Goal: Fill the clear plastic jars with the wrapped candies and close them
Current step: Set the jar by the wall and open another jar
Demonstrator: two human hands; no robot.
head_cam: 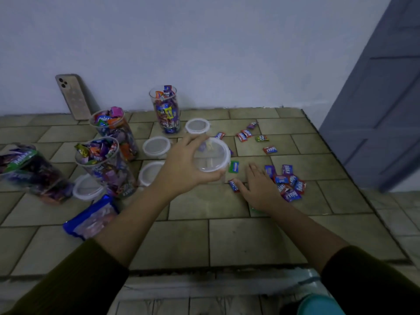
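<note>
**A:** Where do we have the open jar?

**B:** Our left hand grips the clear plastic jar, fingers curled round its wall, its mouth tipped toward us above the tiled ledge. Only a few pieces lie inside.

**A:** And our right hand?

**B:** It lies flat on the tiles with the fingers straight, just beside the heap of wrapped candies. We hold nothing in it.

**A:** And the rest?

**B:** We see three filled jars standing uncovered at the left, and a fourth jar at the far left. Four lids lie among them. A phone leans against the wall, and a blue bag lies near our left forearm.
</note>
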